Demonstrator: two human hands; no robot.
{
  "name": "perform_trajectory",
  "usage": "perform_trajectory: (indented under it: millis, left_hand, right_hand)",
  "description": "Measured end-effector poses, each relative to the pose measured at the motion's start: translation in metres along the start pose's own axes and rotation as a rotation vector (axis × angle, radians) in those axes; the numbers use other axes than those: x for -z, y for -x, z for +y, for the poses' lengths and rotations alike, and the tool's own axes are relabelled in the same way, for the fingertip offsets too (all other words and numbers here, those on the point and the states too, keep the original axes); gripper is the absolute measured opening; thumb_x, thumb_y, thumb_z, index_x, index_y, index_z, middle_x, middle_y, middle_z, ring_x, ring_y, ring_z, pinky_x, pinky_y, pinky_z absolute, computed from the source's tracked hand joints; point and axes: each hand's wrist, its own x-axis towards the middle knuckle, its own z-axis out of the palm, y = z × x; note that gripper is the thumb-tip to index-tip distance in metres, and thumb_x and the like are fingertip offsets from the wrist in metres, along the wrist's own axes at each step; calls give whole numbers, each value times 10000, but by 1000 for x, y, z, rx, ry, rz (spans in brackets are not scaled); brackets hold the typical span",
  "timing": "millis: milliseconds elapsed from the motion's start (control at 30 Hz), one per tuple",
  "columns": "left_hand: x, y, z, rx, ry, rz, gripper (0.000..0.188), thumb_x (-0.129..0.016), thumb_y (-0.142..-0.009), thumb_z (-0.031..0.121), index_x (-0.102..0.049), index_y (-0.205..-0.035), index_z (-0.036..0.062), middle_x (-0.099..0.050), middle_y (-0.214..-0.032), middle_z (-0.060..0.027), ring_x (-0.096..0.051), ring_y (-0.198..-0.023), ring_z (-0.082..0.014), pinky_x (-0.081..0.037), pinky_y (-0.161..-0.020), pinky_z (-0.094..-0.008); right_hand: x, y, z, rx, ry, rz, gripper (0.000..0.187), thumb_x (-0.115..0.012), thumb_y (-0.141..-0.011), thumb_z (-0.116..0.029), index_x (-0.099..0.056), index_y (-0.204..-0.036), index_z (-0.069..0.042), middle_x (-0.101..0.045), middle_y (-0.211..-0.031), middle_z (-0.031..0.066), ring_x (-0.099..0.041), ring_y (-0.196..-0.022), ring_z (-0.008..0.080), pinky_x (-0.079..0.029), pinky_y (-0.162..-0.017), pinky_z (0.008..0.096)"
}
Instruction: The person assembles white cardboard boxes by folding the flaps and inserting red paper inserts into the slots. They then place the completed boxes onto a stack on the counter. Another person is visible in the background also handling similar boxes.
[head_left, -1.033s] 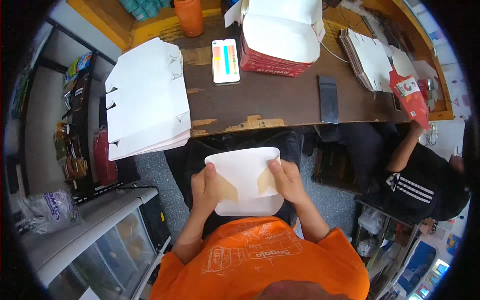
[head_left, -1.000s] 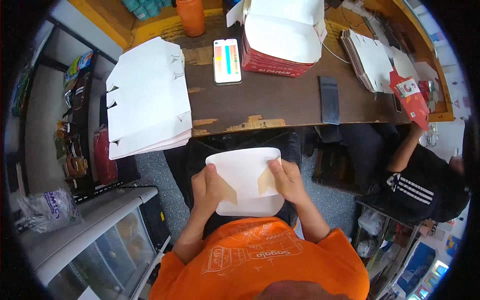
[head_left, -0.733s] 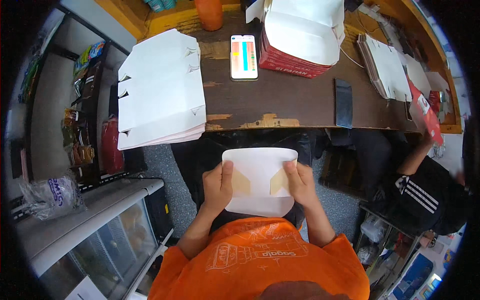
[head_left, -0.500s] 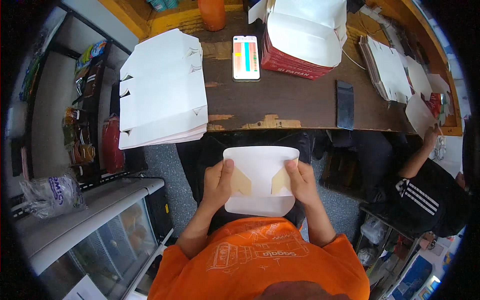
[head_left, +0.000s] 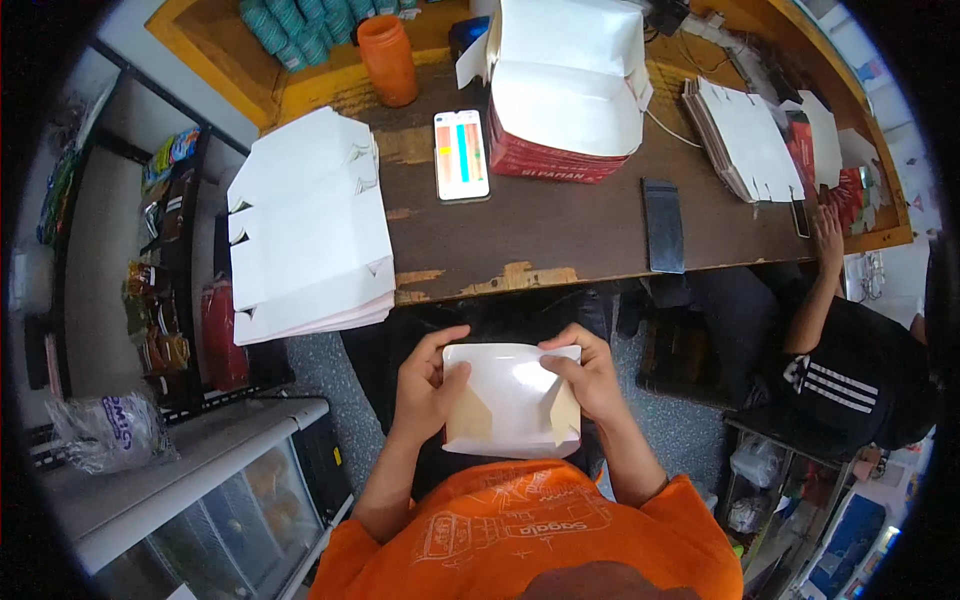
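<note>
A white paperboard food box (head_left: 512, 385), partly folded, is held over my lap, just in front of the orange shirt. Cream-coloured side flaps stand along its left and right sides. My left hand (head_left: 428, 385) grips the left side, thumb on the inner face by the flap and forefinger stretched out past the top edge. At the upper right corner my right hand (head_left: 590, 375) pinches the box, thumb inside and fingers behind. Most of the fingers behind the board are hidden.
On the dark worn table (head_left: 560, 230) lie a stack of flat box blanks (head_left: 310, 220), a lit phone (head_left: 462, 155), nested red-and-white boxes (head_left: 565, 110), a dark phone (head_left: 663, 225) and more blanks (head_left: 745, 140). An orange pot (head_left: 387, 60) stands behind. A co-worker's hand (head_left: 828, 240) is far right.
The box has folded further, its walls now raised, and my right hand has shifted to its upper corner. My left forefinger has stretched out. The view has shifted; the co-worker's hand has moved.
</note>
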Motion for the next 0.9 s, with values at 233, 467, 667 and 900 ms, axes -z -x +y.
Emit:
perform_trajectory:
  millis: [233, 467, 667, 900]
  left_hand:
    - [3, 4, -3, -44, -53, -14, 95, -624, -948, -58, -696, -1009, -55, -737, -972, -116, -675, -811, -98, -544, -711, -232]
    - [5, 6, -7, -103, -88, 140, 59, -656, -904, -57, -713, -889, -49, -754, -916, -137, -691, -805, -136, -549, -724, -266]
    - [26, -14, 1, -96, 55, 393, 96, -663, -895, -16, -747, -939, -32, -726, -832, -73, -637, -708, -96, -491, -645, -232]
    - [29, -47, 35, -111, 44, 457, 185, -646, -868, 5, -724, -1025, -52, -708, -875, -69, -624, -735, -105, -497, -683, -242]
  right_hand:
    - [0, -1, -1, 33, -47, 18, 86, -678, -862, 84, -727, -871, 13, -729, -826, 82, -665, -728, 107, -520, -668, 243]
    - [5, 0, -11, -61, -73, -141, 250, -612, -994, -156, -723, -1144, 11, -740, -1003, 99, -686, -914, 144, -528, -814, 276]
    - [28, 14, 2, 40, 61, -444, 755, -669, -991, -396, -328, -1568, -50, -491, -1469, 129, -489, -1330, 234, -449, -1067, 383]
    - [20, 24, -8, 161, 227, -488, 1032, -871, -818, -159, -216, -1614, -118, -382, -1510, 144, -491, -1311, 275, -491, -1048, 446]
